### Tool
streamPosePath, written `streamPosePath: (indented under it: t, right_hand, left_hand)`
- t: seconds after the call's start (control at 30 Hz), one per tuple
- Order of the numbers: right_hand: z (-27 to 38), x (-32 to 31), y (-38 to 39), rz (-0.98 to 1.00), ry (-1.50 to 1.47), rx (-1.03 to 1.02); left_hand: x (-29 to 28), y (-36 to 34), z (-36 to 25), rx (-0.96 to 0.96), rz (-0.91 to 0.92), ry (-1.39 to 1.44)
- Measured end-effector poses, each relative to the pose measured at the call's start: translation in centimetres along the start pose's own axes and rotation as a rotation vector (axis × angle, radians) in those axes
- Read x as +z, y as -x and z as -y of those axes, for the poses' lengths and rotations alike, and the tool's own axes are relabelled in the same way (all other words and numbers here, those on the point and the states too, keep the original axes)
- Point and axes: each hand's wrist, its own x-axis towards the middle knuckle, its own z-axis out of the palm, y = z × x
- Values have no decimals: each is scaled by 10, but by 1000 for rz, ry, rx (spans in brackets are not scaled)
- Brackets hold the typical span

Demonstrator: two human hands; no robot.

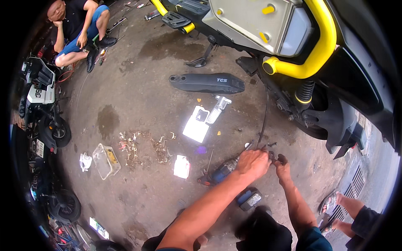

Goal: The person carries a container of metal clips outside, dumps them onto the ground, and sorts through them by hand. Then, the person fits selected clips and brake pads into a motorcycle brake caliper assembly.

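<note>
My left hand (253, 163) is closed at the lower end of a black cable (263, 125) that hangs from the scooter's underside. Close beside it, my right hand (283, 170) pinches a small dark part (271, 156) at the cable's end; its exact kind cannot be made out. A blue-grey power tool (223, 170) lies on the ground, partly behind my left forearm. Between my forearms sits a dark blue battery-like block (250, 199). Small dark hardware (272, 144) lies just beyond my hands.
A scooter with a yellow frame bar (324, 42) fills the upper right. On the ground are a long black cover (207, 83), a silver metal bracket (218, 109), a clear plastic box (106, 161) and scattered fasteners (133, 148). One person (79, 29) squats upper left; another's sandalled feet (331, 203) stand right.
</note>
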Motion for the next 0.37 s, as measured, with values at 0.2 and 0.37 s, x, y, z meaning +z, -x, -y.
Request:
streamPosePath:
  t: [0.2, 0.37]
  right_hand:
    - [112, 10, 116, 228, 137, -22]
    - [184, -2, 239, 336, 369, -69]
  left_hand:
    - [-83, 141, -5, -265, 18, 165]
    - [-124, 273, -25, -500, 30, 440]
